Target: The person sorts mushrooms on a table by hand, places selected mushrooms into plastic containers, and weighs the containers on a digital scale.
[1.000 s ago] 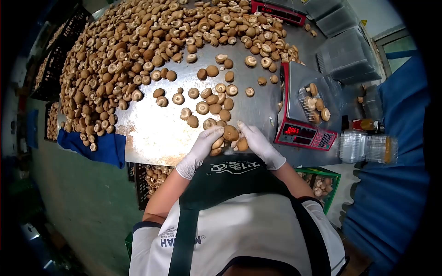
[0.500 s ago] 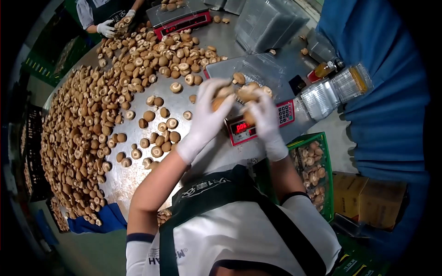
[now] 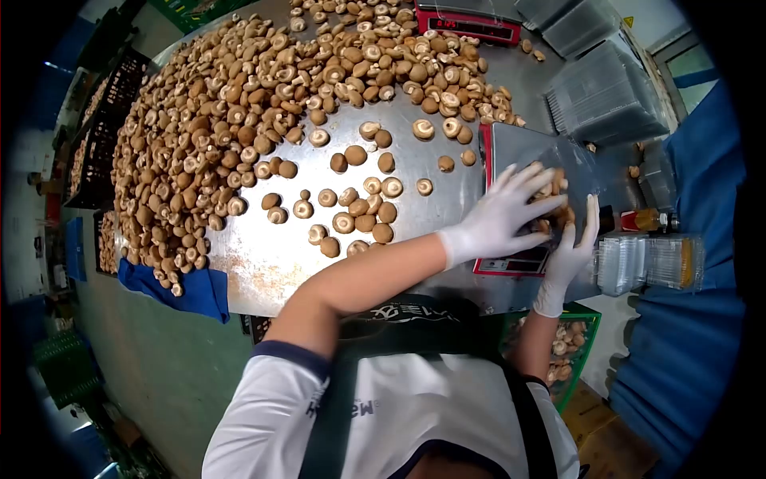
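Observation:
My left hand [image 3: 511, 211], in a white glove, reaches over the red-framed scale [image 3: 485, 156] with its fingers spread across several brown-capped mushrooms [image 3: 562, 182]. Close on their other side, my gloved right hand [image 3: 570, 259] has its fingers stretched upward and its thumb apart. Both hands partly cover these mushrooms, and whatever lies beneath them is hard to make out. The scale's display is mostly hidden by my left hand. To the left of the scale, loose mushrooms [image 3: 365, 206] are scattered over the metal table [image 3: 275, 239].
A large mushroom heap [image 3: 231, 96] spreads over the table's left and far side. A second scale [image 3: 471, 28] stands at the back. Stacked clear plastic trays [image 3: 610, 96], a small bottle [image 3: 645, 220] and clear packs [image 3: 622, 262] are on the right. A green crate [image 3: 592, 335] holds mushrooms below.
My view has swung left, so the scene sits further right. Both hands held mushrooms above the scale; now their fingers are spread out at the mushrooms on it. The co-worker has left view.

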Demonstrator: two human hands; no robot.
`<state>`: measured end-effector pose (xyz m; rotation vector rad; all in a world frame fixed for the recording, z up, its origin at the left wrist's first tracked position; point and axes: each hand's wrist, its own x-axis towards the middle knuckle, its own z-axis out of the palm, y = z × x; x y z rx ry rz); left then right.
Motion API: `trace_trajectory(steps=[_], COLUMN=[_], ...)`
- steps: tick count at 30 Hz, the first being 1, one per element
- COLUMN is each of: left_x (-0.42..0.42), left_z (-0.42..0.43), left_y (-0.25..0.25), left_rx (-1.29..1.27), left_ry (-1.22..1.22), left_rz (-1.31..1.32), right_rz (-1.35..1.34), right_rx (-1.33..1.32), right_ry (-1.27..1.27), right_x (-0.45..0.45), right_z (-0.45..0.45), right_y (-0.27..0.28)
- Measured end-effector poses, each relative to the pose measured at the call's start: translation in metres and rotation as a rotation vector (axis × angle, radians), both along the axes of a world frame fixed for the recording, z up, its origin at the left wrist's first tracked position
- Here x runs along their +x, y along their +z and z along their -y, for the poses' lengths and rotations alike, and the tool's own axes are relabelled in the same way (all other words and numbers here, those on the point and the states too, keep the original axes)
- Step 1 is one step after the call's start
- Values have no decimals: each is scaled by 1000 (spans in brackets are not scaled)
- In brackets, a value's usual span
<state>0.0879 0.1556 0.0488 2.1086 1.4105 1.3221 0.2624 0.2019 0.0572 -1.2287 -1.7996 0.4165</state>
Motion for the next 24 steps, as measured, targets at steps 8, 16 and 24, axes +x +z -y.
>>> trace_trajectory(steps=[8, 16, 24], left_x=[-92, -143, -140], left_z=[196, 308, 274], left_y=[-58, -136, -139], left_rx=[-304, -335, -245], left_ry=[564, 1211, 1157], left_rz=[179, 278, 352], right_rz=[-155, 252, -64], right_rx=[-250, -355, -251], right_ry=[511, 282, 495], right_x=[-142, -263, -232], right_z=[29, -43, 11], right_y=[-53, -160, -118])
